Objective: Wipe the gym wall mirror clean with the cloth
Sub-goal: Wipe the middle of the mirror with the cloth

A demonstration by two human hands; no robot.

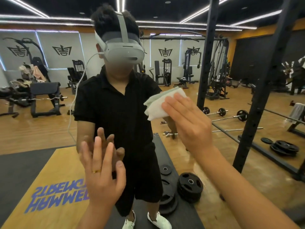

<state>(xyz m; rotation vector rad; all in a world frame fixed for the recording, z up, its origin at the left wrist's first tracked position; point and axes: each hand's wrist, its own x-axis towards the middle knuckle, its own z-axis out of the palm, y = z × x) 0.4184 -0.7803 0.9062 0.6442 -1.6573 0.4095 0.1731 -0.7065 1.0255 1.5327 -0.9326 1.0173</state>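
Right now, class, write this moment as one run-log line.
task: wipe mirror | right hand: flat, pressing folded cloth to glass | left hand: open, fingertips on glass

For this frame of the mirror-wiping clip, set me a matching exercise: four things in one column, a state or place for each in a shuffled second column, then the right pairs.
Column A
1. cloth
2. left hand
3. right hand
4. weight plates

Column B
a. stacked on the floor, seen as a reflection in the mirror
b. fingers straight and spread, a gold ring on one finger
c. folded, white with a pale green edge, held against the mirror
d. laid flat over the cloth, pressing it

Pairs: 1-c, 2-b, 3-d, 4-a
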